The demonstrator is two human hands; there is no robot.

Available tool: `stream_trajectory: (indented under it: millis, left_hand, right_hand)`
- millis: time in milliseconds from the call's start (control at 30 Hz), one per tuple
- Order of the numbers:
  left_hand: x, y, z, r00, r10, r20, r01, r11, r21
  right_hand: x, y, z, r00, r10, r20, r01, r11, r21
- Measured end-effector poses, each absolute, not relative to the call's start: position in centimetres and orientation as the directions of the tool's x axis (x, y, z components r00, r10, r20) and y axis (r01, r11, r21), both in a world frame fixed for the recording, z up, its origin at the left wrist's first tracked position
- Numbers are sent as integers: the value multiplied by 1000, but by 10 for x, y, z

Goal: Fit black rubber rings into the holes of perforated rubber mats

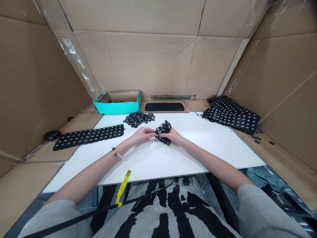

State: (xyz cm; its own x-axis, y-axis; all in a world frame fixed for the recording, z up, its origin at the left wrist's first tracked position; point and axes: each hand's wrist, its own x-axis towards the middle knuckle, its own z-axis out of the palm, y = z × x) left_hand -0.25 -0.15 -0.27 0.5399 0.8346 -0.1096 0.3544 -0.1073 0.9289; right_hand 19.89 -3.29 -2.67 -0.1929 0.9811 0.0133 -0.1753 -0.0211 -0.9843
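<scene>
Bunched black perforated sheet, apparently rubber, held above the middle of a white board, between left hand and right hand. Sheet lying just right of the left fingertips and against the right fingers, with the right hand the nearer of the two and taking most of the bulk. Fingers of both hands together and clamped on the sheet, left fingertips pinching its left edge, right fingers pressed into the folds. Long axis of the sheet impossible to fix exactly because of the folding, its greatest extent running roughly away from the body. Nothing in the way between fingers and sheet. Beyond the fingers and slightly left, heap of loose black rubber rings on the board. Straight beyond the fingers, flat black perforated mat on a cardboard strip. Far left of the fingers, long perforated strip lying flat across the board's edge; beyond it, teal cardboard tray at the back. Far right of the fingers, overlapping stack of perforated mats, with a few stray rings on the cardboard just below. Nearer the body, yellow tag hanging below the board's near edge.
</scene>
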Motion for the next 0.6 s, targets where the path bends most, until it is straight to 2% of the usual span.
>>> stream_trajectory:
  millis: [133,267,367,433,500,533,600]
  left_hand:
    - [-3,-3,1,563,820,-101,385,-153,910]
    - [-2,-2,-1,503,862,-53,431,-197,881]
    - [-7,12,-5,389,919,63,499,-268,824]
    - [-19,29,-6,230,940,251,556,-339,759]
    - [-35,48,-6,103,888,448,646,-402,649]
    - [-44,56,-5,91,856,508,706,-415,573]
    - [-60,68,-5,148,832,535,807,-414,421]
  right_hand:
    - [201,-34,-28,-221,975,12,-93,-9,-996]
    - [200,-35,-26,-256,966,24,-85,3,-996]
    - [198,-34,-26,-183,983,-10,-71,-23,-997]
    - [198,-32,-27,-156,986,-54,-84,-67,-994]
    - [198,-32,-26,-168,983,-74,-115,-94,-989]
    - [199,-33,-26,-173,982,-77,-125,-99,-987]
    - [199,-34,-25,-176,980,-89,-136,-114,-984]
